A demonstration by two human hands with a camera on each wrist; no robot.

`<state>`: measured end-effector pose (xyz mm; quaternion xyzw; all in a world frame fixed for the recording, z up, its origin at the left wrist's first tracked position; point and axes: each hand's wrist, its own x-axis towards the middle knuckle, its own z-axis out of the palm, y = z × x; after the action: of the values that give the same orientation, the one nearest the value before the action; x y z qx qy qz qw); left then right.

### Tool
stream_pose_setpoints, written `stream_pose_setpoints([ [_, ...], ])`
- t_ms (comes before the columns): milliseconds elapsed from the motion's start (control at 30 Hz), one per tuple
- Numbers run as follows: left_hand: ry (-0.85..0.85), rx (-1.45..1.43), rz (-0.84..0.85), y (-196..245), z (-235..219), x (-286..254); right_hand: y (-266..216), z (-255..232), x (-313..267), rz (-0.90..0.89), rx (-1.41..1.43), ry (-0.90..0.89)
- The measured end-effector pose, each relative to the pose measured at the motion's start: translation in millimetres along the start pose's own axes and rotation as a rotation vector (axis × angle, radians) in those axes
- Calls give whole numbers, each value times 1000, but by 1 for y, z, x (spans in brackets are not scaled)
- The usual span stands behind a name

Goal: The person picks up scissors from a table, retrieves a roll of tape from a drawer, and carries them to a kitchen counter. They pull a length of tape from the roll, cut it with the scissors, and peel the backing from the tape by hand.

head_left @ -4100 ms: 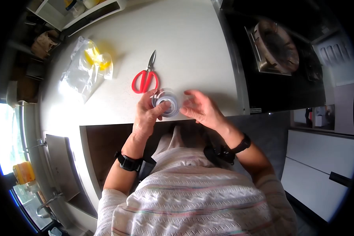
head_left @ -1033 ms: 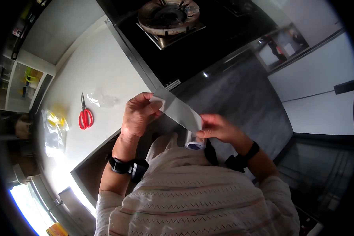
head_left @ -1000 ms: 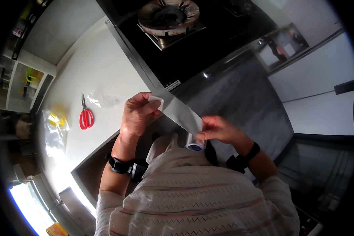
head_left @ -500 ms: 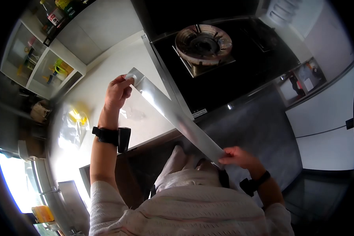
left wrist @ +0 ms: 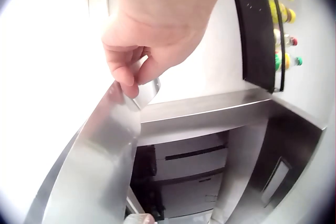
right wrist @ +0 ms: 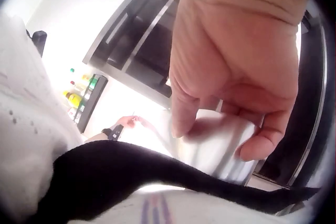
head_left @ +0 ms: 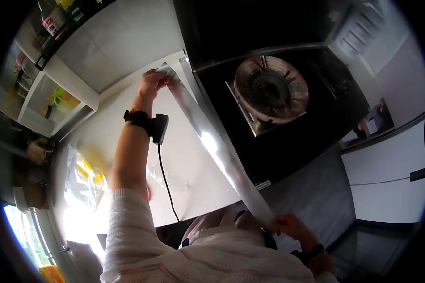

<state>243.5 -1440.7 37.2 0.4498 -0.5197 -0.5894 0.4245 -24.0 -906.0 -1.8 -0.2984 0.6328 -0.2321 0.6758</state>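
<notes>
A long, wide strip of shiny silvery tape (head_left: 210, 141) stretches taut between my hands, along the seam between counter and stove. At the far end, my left hand (head_left: 153, 82) pinches the tape's end between thumb and fingers; in the left wrist view a short flap of tape (left wrist: 147, 94) folds over beside the fingertips. Low by my body and past the counter's front edge, my right hand (head_left: 291, 226) grips the other end. In the right wrist view its thumb and fingers curl round the shiny curved tape (right wrist: 210, 148), and the palm hides part of it.
The black stove (head_left: 212, 85) with a round burner (head_left: 292, 104) lies right of the strip. On the white counter (head_left: 193, 179) are a clear bag with yellow inside (head_left: 78, 177) and a red scissors handle (head_left: 149, 192), mostly behind my sleeve. A cable (head_left: 164, 177) hangs from the left wrist camera.
My left hand has moved forward to the back of the counter, drawing out a much longer strip. The right hand has dropped lower, and the strip has shifted to the counter-stove seam.
</notes>
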Motion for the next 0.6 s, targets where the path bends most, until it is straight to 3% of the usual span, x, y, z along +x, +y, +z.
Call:
stream_pose_setpoints([
  [167, 127, 41, 82, -43, 21, 57, -42, 10, 6, 178, -87, 79],
  [300, 75, 54, 89, -59, 19, 78, -60, 9, 10, 187, -61, 44],
  [400, 75, 51, 119, -61, 7, 66, -77, 3, 11, 174, -162, -19],
  [467, -9, -15, 96, -58, -13, 57, -71, -3, 8, 174, -84, -57],
  [533, -4, 13, 68, -34, -31, 33, -68, -14, 11, 138, -14, -93],
  [600, -34, 11, 80, -11, -63, 7, -69, -25, 13, 56, -117, -229],
])
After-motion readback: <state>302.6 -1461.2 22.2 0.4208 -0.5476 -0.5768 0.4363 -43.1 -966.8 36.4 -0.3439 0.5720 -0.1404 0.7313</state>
